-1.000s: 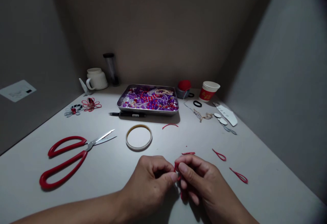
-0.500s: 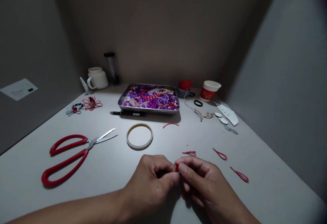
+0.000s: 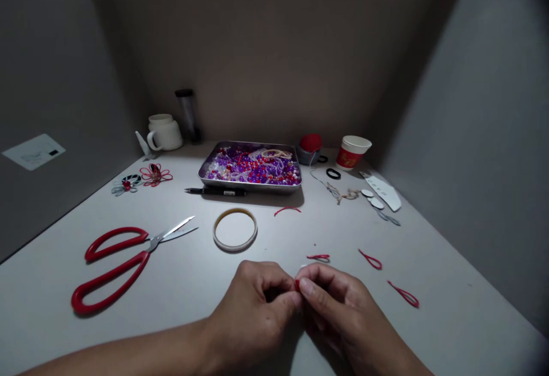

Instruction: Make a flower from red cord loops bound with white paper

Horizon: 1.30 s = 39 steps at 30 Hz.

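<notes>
1. Closest in, the person's left hand [image 3: 257, 301] and right hand [image 3: 338, 307] are curled nearly shut and meet fingertip to fingertip at the near edge of the table [image 3: 180, 284]. Both pinch a tiny red piece [image 3: 297, 284], and only a sliver of it peeks out between thumbs and fingers, so its shape is anyone's guess.
2. Just past the hands lie three red loops: one [image 3: 318, 257] right beyond the knuckles and two more [image 3: 371, 260] [image 3: 403, 295] off to the right.
3. To the left, red-handled scissors [image 3: 124, 258] lie with blades slightly apart; a ring of tape [image 3: 235, 229] sits mid-table, and a curved red strip [image 3: 286, 210] is beyond it.
4. Further back there's a black pen [image 3: 217, 192] in front of a metal tray [image 3: 250, 184] full of purple, red and white beads, with two little wire flowers [image 3: 141, 178] off left.
5. At the back, a white mug [image 3: 164, 132], a dark tube [image 3: 187, 114], a red pincushion thing [image 3: 309, 146] and a paper cup [image 3: 351, 154] with a red printed band, too small to read. White card bits [image 3: 381, 193] carry marks that are also unreadable.
6. The surface is plain pale grey, boxed in by bare walls, and it's dim everywhere but the middle. A white label [image 3: 34, 151] on the left wall has illegible print.
</notes>
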Each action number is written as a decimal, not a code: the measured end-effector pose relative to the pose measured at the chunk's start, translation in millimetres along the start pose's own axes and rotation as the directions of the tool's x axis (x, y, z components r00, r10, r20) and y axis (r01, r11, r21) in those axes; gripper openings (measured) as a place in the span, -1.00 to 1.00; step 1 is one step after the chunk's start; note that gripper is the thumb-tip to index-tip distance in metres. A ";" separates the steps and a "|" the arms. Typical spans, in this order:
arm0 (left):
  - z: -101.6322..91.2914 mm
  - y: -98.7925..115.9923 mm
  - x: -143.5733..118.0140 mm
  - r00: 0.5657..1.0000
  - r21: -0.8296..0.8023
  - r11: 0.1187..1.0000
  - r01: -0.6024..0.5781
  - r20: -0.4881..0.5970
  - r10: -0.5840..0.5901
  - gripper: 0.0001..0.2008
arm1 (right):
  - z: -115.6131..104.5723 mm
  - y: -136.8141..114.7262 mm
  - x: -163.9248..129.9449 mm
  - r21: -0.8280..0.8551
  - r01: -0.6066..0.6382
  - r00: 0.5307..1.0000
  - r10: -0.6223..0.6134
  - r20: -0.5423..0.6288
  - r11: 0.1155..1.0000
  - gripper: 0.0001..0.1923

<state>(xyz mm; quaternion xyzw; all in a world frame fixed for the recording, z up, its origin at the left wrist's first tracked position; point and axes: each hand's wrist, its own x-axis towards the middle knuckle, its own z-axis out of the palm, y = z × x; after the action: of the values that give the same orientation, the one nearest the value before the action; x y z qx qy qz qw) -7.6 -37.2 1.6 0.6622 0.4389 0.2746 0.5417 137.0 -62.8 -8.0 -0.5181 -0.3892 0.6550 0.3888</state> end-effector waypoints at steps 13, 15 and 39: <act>-2.1 1.8 0.3 0.998 -0.006 0.999 0.051 0.044 -0.051 -0.81 | 5.9 -5.0 -4.4 -0.148 0.102 0.992 -0.112 -0.062 0.984 -0.77; -4.0 3.1 0.9 0.996 0.011 1.000 0.024 0.083 -0.025 -0.84 | 4.1 -6.9 -4.7 -0.151 0.107 0.992 -0.114 -0.043 0.983 -0.76; -18.9 -6.6 3.3 0.815 0.394 0.745 -0.539 0.018 0.580 -0.86 | -9.5 -23.2 -1.9 -0.107 -0.010 1.000 0.011 0.005 0.994 -0.69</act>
<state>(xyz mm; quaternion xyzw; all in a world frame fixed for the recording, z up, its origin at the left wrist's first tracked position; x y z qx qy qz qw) -23.8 -25.1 -0.1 0.8398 0.2928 0.3683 0.2708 149.0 -54.4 12.4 -0.5382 -0.4220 0.6368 0.3560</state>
